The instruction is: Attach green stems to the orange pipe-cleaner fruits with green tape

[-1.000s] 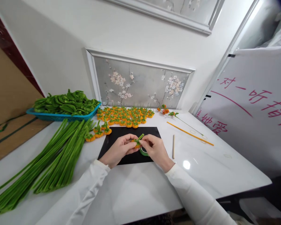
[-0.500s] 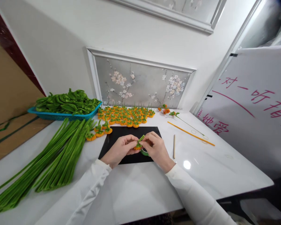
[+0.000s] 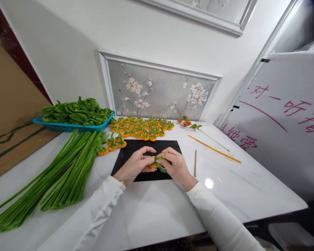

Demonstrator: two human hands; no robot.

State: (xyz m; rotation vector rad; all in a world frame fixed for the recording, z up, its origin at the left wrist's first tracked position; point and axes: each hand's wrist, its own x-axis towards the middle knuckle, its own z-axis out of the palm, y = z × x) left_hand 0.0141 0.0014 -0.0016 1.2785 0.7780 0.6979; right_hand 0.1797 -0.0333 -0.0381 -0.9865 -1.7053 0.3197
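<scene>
Between both hands, over a black mat (image 3: 141, 177), is a small orange flower (image 3: 153, 165) with a green pipe cleaner stem (image 3: 160, 157). My left hand (image 3: 137, 163) holds the orange head between thumb and fingers, its index finger lifted and curved. My right hand (image 3: 174, 164) pinches the green stem, which tilts to the right. Partly hidden under the right fingers, a roll of green tape (image 3: 162, 169) lies on the mat. Several finished-looking orange flower heads (image 3: 143, 129) with green stems stand in rows behind the mat.
At left lie long green pipe cleaners (image 3: 68, 174) beside a blue tray (image 3: 94, 128) heaped with green leaves (image 3: 78, 113). On the right are a thin stick (image 3: 195, 163), an orange pipe cleaner (image 3: 214, 149) and a flower sprig (image 3: 196, 127). A framed panel (image 3: 162, 89) stands behind.
The green stem has tipped from upright-slanted to nearly flat toward the right. My left index finger has lifted away from the flower. The view has shifted slightly.
</scene>
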